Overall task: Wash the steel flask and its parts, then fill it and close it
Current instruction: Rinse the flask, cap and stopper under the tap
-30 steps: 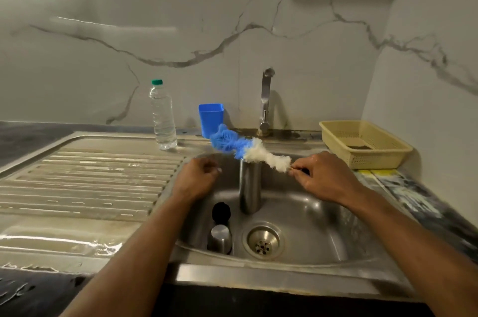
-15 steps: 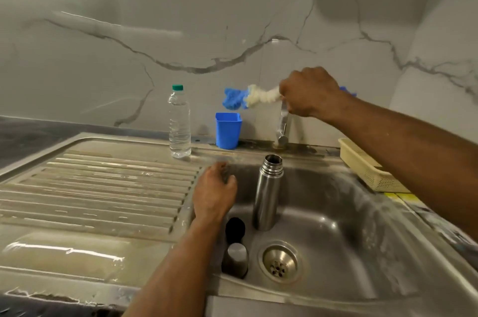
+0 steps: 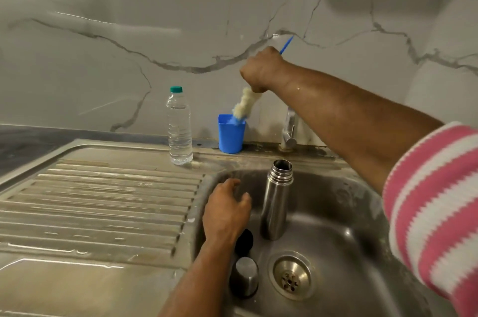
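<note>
Steel flask [image 3: 276, 200] stands upright and uncapped in the sink [image 3: 344, 215], just behind the drain [image 3: 291, 275]; its threaded neck is open and bare. Two parts lie beside it at the basin's left: a black stopper [image 3: 245, 240], partly hidden by the wrist, and a brushed-steel cup lid [image 3: 244, 276] set mouth down. Right hand [image 3: 261, 69] is fisted around the bottle brush [image 3: 244, 104], its blue tip inside the blue plastic cup [image 3: 230, 134] at the back ledge, thin blue handle poking out above the knuckles. Left hand [image 3: 226, 209] hangs over the basin's left edge, fingers loosely spread, holding nothing. Judgement: scrubbing of the flask interior looks finished or paused; no running water at the tap [image 3: 289, 130]; rinsing, the two parts, filling and closing all appear left to do. Materials: flask smooth satin metal, cylindrical with ribbed thread; brush head shaggy cream fibres; ribbed drainboard [image 3: 103, 203] wet and streaked. Clear water bottle [image 3: 179, 126], green cap, stands left of the cup.
</note>
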